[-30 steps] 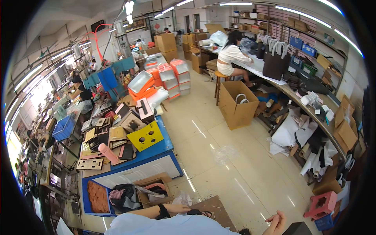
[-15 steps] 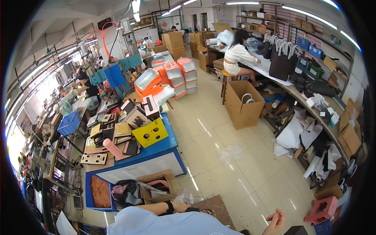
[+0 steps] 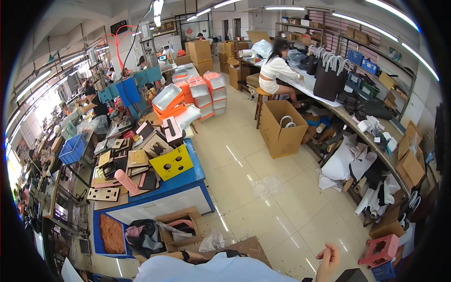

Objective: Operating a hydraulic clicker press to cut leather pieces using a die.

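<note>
My right hand (image 3: 329,259) hangs at the lower right over the tiled floor (image 3: 300,211), its fingers loosely bent and somewhat apart. Nothing shows in it, and it touches none of the things around. Nearest to it are a dark box-like corner (image 3: 351,276) at the lower edge and a red plastic stool (image 3: 379,249) farther right. My left hand is not in view; the light blue clothing (image 3: 211,270) on my body fills the lower middle.
On the left, a blue workbench (image 3: 199,171) carries flat boards, a yellow plate (image 3: 172,162) and a pink cylinder (image 3: 126,182). A cardboard carton (image 3: 282,136) stands near a seated person (image 3: 277,70) at the long right table. Clear plastic (image 3: 267,187) lies on the floor.
The view has shifted slightly, so the bench, carton and table sit further left. My right hand appears a little higher with its fingers more upright. It remains without anything visible in it.
</note>
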The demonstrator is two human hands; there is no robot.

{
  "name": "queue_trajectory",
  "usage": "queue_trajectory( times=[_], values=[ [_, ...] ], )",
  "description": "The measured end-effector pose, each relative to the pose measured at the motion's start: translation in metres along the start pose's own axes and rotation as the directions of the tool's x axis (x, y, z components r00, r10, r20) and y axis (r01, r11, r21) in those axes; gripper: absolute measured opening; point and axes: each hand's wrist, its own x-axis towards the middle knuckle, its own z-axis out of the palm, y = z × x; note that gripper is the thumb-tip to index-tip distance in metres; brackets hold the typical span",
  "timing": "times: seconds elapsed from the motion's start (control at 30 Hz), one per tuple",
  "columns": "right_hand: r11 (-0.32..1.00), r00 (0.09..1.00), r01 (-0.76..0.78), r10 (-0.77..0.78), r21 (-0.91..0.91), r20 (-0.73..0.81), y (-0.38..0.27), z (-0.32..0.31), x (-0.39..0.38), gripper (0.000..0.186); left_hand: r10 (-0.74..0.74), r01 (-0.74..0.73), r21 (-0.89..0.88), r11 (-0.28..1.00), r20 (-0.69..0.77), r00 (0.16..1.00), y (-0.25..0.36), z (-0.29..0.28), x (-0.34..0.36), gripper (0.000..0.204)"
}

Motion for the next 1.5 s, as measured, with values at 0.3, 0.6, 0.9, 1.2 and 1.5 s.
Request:
queue_trajectory(
  times=[0.3, 0.6, 0.9, 1.2, 1.5],
  values=[
    [0.995, 0.999, 0.012, -0.008, -0.097, 0.043, -0.013, 0.006, -0.006, 0.022, -0.023, 0.022, 0.021, 1.0, 0.021, 1.0, 0.009, 0.004, 0.002, 0.034],
    [0.992, 0.999, 0.034, -0.032, -0.118, 0.014, -0.007, -0.009, -0.009, 0.021, -0.052, 0.051, 0.037, 0.998, 0.03, 0.998, 0.029, 0.028, -0.002, 0.034],
    [0.989, 1.0, -0.005, 0.004, -0.15, -0.004, -0.014, -0.004, -0.018, 0.024, 0.057, -0.058, -0.059, 0.997, -0.025, 0.998, 0.021, 0.077, 0.016, 0.035],
    [0.984, 0.999, -0.007, 0.013, -0.177, 0.031, -0.017, 0.002, -0.018, 0.025, 0.104, -0.111, -0.118, 0.987, -0.065, 0.992, 0.016, 0.107, 0.026, 0.035],
    [0.984, 0.999, -0.005, 0.013, -0.177, 0.048, -0.013, -0.004, -0.021, 0.024, -0.005, 0.001, -0.048, 0.999, -0.087, 0.996, 0.03, 0.088, -0.013, 0.036]
  ],
)
